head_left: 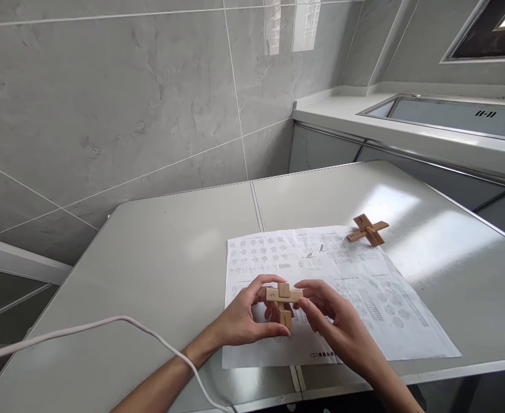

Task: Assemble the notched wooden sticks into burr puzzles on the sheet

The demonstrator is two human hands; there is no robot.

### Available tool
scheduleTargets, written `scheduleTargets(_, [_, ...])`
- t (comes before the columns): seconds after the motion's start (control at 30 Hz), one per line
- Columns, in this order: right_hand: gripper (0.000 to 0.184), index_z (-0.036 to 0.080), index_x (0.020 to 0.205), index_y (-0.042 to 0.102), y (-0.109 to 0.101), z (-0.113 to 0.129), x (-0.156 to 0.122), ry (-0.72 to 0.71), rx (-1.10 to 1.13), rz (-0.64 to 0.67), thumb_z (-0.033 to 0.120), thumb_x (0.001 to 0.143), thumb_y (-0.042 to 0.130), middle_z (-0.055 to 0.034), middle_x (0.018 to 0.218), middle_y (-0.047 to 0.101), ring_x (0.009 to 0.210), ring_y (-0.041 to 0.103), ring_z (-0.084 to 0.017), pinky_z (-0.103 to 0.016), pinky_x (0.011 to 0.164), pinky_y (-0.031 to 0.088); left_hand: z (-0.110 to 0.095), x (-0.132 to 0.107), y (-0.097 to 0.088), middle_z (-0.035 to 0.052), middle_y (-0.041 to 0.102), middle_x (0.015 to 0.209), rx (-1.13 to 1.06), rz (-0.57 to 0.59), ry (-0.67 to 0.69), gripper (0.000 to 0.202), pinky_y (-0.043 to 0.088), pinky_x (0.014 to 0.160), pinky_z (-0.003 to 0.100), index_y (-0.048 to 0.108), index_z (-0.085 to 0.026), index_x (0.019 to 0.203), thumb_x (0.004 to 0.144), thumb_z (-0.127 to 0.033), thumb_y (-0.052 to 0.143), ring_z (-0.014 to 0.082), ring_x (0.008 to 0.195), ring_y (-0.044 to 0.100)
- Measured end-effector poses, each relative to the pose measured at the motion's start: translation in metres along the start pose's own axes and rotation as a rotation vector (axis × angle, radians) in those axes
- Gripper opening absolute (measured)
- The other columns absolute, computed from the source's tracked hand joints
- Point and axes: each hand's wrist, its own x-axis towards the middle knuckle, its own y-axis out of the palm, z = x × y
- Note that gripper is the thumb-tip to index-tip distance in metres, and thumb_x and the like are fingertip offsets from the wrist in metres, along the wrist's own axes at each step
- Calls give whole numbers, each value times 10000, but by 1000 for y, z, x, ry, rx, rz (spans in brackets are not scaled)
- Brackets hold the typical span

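Observation:
Over the printed sheet (pixel 407 321), my two hands hold a small wooden burr puzzle (pixel 284 292) made of crossed, light-coloured bars. My left hand (pixel 246 312) grips it from the left, thumb low against the upright bar and fingers behind and on top. At the right end of the crossbar, which bears a dark mark near its left end, the thumb and fingers of my right hand (pixel 336 321) pinch the wood. Farther back, a second crossed wooden piece (pixel 368 230) lies on the sheet's upper right corner, with a dark mark on one bar.
The pale folding table (pixel 183 246) has a seam down its middle. A white cable (pixel 125 319) runs across the left side and over my left forearm. Behind stand a grey tiled wall (pixel 149 103) and, to the right, a counter (pixel 334 106) with a sink (pixel 450 115).

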Motion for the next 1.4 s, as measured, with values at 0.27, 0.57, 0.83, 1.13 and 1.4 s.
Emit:
scheduleTargets(0.27, [248,273,1165,649,12,-19,-4,-131,-370,-75,486,1071,564,-28,964,726,630,621,-165,-302,594,506,10,5,-5,92,766,1081,-214,-248,-51,836,509,1032,408,469,-236,1474,822,-480,932,263,1094,732])
scheduleTargets(0.57, [94,249,1007,617,37,-35,-4,-383,-820,-128,327,995,668,-33,907,683,758,721,-219,-294,604,478,9,7,-3,76,765,1089,-169,-278,-50,845,504,1019,413,438,-231,1483,836,-486,919,231,1050,715])
scheduleTargets(0.83, [178,254,1153,630,21,-23,-3,-332,-700,-150,388,1110,521,-19,877,729,594,687,-164,-286,544,457,6,6,-3,57,748,1047,-77,-275,-46,806,498,963,366,472,-239,1453,830,-487,919,210,997,683])
scheduleTargets(1.13, [307,259,1349,628,1,-12,-4,-405,-715,-132,350,1161,403,-80,1066,783,663,713,-180,-291,533,468,-2,4,1,25,721,1022,139,-208,-25,749,512,867,342,514,-260,1420,836,-549,885,188,888,631])
scheduleTargets(1.4, [281,254,1190,671,4,-4,-2,-437,-720,-148,374,1155,419,-50,901,767,592,674,-166,-269,506,428,0,3,0,-33,641,860,266,-140,-20,775,480,699,282,509,-269,1443,831,-559,886,156,753,578])
